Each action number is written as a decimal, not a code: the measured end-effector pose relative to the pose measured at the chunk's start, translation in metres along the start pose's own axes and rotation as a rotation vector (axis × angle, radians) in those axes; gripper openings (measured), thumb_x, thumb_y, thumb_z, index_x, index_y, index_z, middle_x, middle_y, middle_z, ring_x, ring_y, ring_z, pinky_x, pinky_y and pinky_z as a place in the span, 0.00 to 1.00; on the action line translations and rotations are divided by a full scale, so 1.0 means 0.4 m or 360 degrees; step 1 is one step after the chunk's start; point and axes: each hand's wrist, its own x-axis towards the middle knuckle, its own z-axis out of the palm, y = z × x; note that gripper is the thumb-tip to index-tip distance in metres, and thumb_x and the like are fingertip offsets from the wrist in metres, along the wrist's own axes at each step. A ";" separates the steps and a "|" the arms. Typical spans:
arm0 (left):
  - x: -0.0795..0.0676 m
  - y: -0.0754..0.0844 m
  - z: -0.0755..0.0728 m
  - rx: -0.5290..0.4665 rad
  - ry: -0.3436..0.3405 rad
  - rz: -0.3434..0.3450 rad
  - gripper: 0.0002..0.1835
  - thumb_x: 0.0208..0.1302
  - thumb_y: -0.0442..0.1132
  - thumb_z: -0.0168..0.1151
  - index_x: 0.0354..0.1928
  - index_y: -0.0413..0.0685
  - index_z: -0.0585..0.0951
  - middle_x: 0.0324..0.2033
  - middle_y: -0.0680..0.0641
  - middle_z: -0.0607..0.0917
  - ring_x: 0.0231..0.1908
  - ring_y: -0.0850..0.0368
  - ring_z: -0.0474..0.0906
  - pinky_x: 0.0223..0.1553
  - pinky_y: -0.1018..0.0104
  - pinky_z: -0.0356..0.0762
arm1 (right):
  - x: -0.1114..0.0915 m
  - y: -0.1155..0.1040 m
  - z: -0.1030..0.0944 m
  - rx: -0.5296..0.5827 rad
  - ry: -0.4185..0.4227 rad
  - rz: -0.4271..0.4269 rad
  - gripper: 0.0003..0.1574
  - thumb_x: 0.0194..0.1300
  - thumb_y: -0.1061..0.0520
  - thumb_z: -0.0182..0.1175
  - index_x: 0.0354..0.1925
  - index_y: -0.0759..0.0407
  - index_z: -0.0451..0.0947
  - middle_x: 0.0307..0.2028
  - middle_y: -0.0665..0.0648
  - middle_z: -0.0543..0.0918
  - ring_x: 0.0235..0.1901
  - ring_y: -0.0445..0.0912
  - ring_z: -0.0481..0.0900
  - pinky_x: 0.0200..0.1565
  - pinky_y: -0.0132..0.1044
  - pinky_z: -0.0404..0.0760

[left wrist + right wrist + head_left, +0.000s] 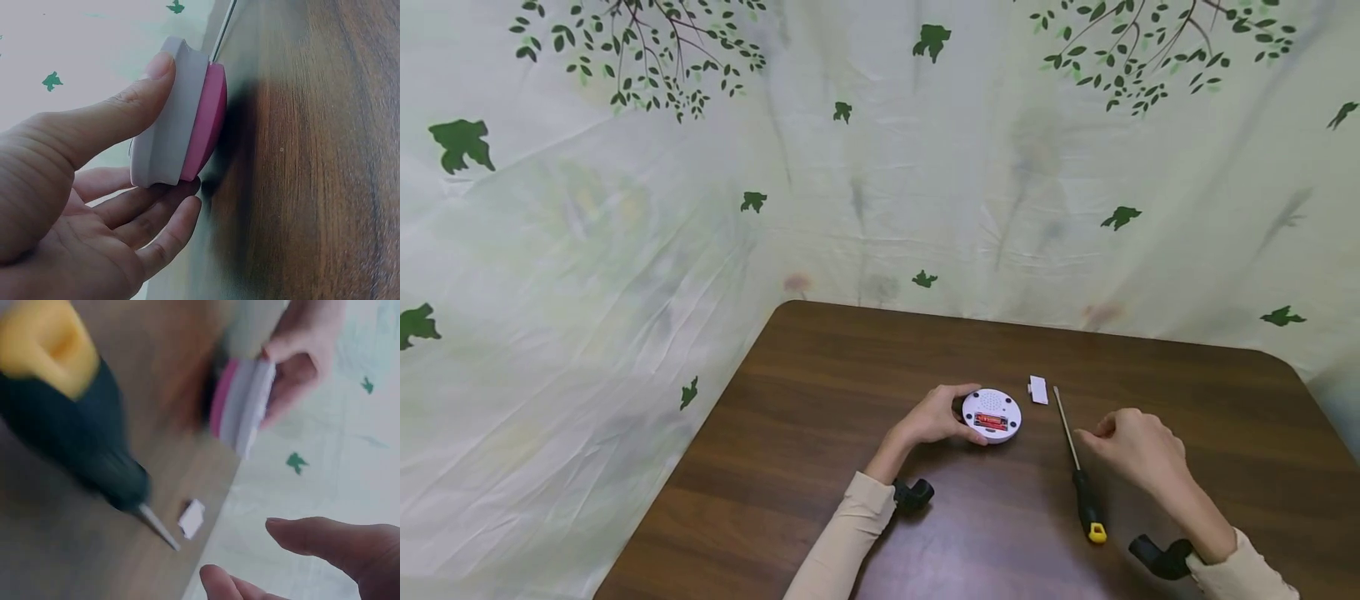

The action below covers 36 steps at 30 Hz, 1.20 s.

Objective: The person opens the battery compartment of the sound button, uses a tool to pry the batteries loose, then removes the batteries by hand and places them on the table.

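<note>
My left hand [938, 414] grips a round white device [979, 403] by its edge, thumb on the near side. Speaker-like holes and a bay with red batteries [991, 422] show on its upward face. The left wrist view shows a pink underside [209, 122] close over the table. To the right, my right hand [1138, 448] hovers with thumb and fingertips apart and nothing between them, as the right wrist view shows. Between the hands lie a small white battery cover [1038, 390] and a screwdriver [1086, 493] with a black and yellow handle.
The brown wooden table [760, 450] has rounded far corners. Behind it and on the left hangs a pale cloth [880, 192] printed with green leaves and branches. A black camera mount sits on each wrist, the left mount [914, 495] low over the table.
</note>
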 end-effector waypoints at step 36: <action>0.003 0.010 0.010 -0.0042 -0.0039 0.0012 0.53 0.49 0.40 0.85 0.76 0.41 0.67 0.70 0.41 0.76 0.70 0.49 0.72 0.74 0.56 0.67 | -0.062 0.111 -0.036 0.0163 0.0382 -0.0065 0.15 0.66 0.49 0.68 0.38 0.61 0.86 0.28 0.53 0.88 0.20 0.38 0.76 0.24 0.35 0.66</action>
